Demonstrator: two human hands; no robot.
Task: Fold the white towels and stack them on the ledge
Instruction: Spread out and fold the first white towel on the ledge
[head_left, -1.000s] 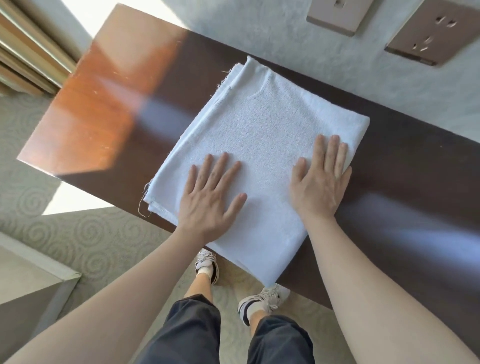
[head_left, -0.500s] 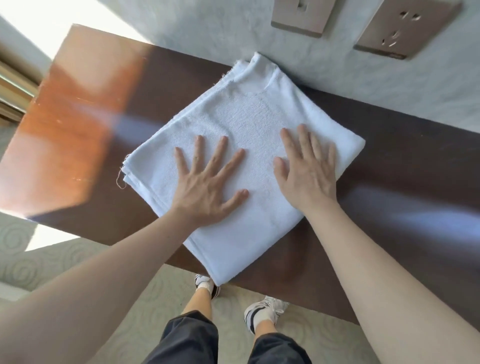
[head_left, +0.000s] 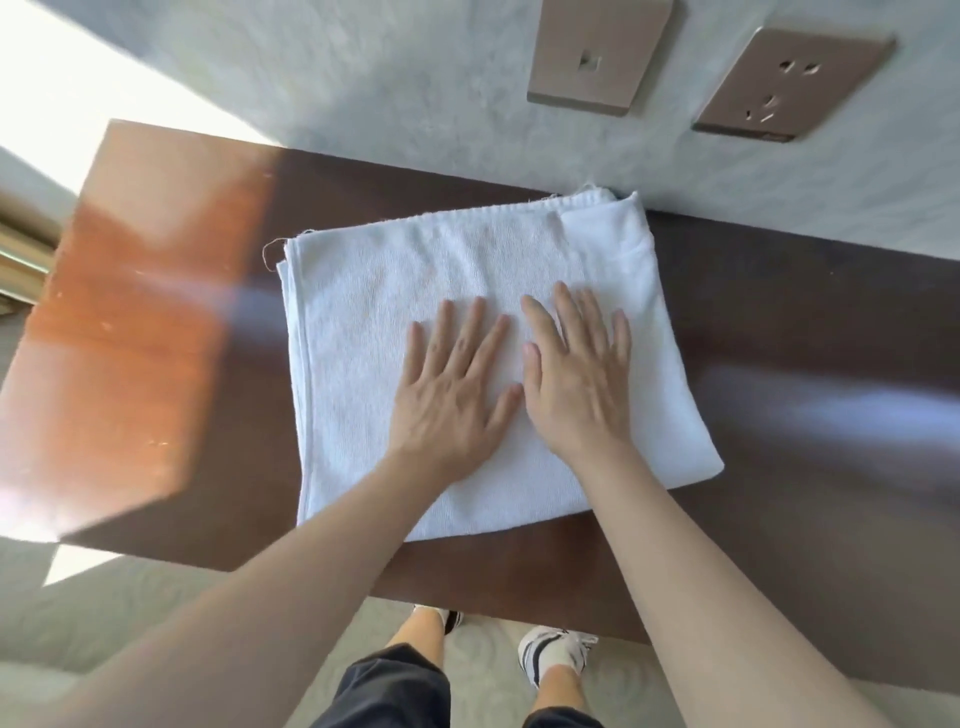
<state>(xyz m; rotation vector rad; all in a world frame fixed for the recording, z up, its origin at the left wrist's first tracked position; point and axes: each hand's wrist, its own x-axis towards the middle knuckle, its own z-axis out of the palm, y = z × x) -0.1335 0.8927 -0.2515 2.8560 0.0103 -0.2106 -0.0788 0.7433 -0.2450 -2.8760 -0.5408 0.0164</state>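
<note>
Folded white towel (head_left: 467, 322) lying flat on dark wooden ledge (head_left: 779, 364), far edge touching or nearly touching the wall (head_left: 415, 78); layer count unclear. Left hand (head_left: 449, 395) and right hand (head_left: 579, 379) pressed palm-down side by side on towel centre, fingers (head_left: 475, 327) straight and spread, gripping nothing. Two wall plates (head_left: 597, 52) mounted beyond towel.

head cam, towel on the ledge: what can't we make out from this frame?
- Layer count in the white towel: only stacked edges show at its left side, head view.
- Towel surface under the left hand and right hand: covered by the flat palms.
- Ledge extent to the right: cut by the frame edge.
- Left of the ledge: washed out by sun glare.
</note>
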